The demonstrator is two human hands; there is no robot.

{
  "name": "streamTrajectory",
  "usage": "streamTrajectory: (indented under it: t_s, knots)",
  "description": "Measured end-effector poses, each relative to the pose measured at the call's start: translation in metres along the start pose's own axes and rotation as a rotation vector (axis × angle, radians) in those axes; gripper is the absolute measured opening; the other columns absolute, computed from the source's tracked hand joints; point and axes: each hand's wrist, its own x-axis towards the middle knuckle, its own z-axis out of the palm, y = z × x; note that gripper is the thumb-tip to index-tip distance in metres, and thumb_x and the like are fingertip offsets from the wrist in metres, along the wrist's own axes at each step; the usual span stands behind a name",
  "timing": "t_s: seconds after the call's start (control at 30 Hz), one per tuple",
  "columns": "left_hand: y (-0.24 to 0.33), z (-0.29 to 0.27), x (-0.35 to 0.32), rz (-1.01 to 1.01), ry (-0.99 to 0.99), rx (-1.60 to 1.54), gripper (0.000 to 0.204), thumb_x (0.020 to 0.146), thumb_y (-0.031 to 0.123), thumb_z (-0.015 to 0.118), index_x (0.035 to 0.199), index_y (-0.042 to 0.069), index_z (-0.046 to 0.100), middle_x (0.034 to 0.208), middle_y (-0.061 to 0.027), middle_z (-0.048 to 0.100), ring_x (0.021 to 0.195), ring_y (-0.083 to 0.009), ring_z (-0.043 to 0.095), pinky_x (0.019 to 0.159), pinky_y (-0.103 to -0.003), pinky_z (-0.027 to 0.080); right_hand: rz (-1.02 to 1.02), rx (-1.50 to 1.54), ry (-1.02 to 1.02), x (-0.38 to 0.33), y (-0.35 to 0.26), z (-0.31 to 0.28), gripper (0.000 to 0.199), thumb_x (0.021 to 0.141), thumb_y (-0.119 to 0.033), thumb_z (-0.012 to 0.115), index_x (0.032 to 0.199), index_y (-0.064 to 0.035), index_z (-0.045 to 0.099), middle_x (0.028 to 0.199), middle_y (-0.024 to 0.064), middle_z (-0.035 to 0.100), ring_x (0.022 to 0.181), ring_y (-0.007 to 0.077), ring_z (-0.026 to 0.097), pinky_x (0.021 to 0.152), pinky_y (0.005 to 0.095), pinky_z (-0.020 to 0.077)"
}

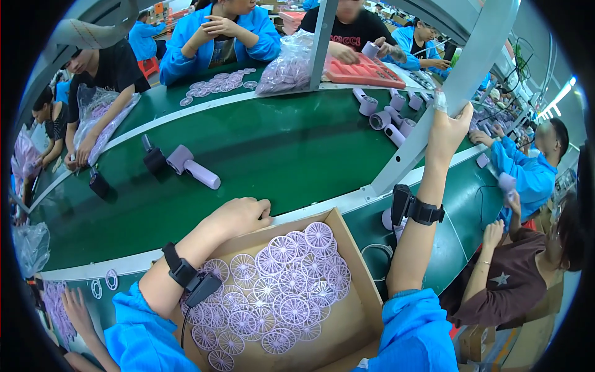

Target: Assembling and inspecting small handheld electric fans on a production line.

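My left hand point(243, 217) rests at the far rim of a cardboard box point(363, 273), its fingers curled and closed; nothing shows in them. Inside the box lie several pale purple spoked round grilles point(292, 279), overlapping in a heap. My right hand point(451, 131) is raised and closed around a slanted grey metal post point(427, 130); clear wrapping covers one fingertip, and the post hides some fingers. Beyond my left hand, a purple handheld fan body point(193, 166) lies on the green conveyor belt point(260, 142). Both my wrists carry black straps with small devices.
More purple fan bodies point(390, 111) stand at the belt's far right. Two dark parts point(154, 155) lie at left. Across the belt are a grille pile point(220, 84), a plastic bag point(288, 65) and a red tray point(365, 71). Co-workers sit on several sides; another person's hand point(77, 310) is at lower left.
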Motion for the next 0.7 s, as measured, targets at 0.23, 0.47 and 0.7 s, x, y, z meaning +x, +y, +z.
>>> streamTrajectory:
  t_s: [0.23, 0.47, 0.7]
  knots:
    - [-0.012, 0.005, -0.005, -0.021, 0.014, 0.013, 0.030, 0.085, 0.032, 0.051, 0.092, 0.005, 0.061, 0.086, -0.0196, 0.064, 0.083, -0.0349, 0.062, 0.074, -0.045, 0.049, 0.510, 0.858, -0.203, -0.005, 0.000, -0.013, 0.033, 0.089, -0.023, 0.060, 0.110, -0.0006, 0.050, 0.093, 0.0095, 0.058, 0.086, 0.0179, 0.057, 0.073, 0.0315, 0.0479]
    - [-0.006, -0.005, 0.009, 0.058, -0.033, 0.023, 0.034, 0.083, 0.033, 0.052, 0.090, 0.002, 0.063, 0.083, -0.0208, 0.065, 0.079, -0.0363, 0.064, 0.071, -0.046, 0.050, -0.382, -0.309, -1.049, 0.080, 0.188, -0.047, 0.037, 0.095, -0.032, 0.043, 0.120, -0.0050, 0.051, 0.109, 0.0086, 0.058, 0.091, 0.0224, 0.059, 0.075, 0.0346, 0.0509]
    - [-0.006, 0.002, 0.010, 0.006, 0.008, 0.059, 0.035, 0.083, 0.033, 0.052, 0.089, 0.001, 0.065, 0.084, -0.0211, 0.066, 0.080, -0.0364, 0.064, 0.073, -0.046, 0.051, 0.206, -0.456, -1.424, 0.061, 0.160, -0.028, 0.034, 0.089, -0.016, 0.056, 0.121, -0.0050, 0.054, 0.100, 0.0043, 0.061, 0.092, 0.0166, 0.061, 0.075, 0.0297, 0.0527]
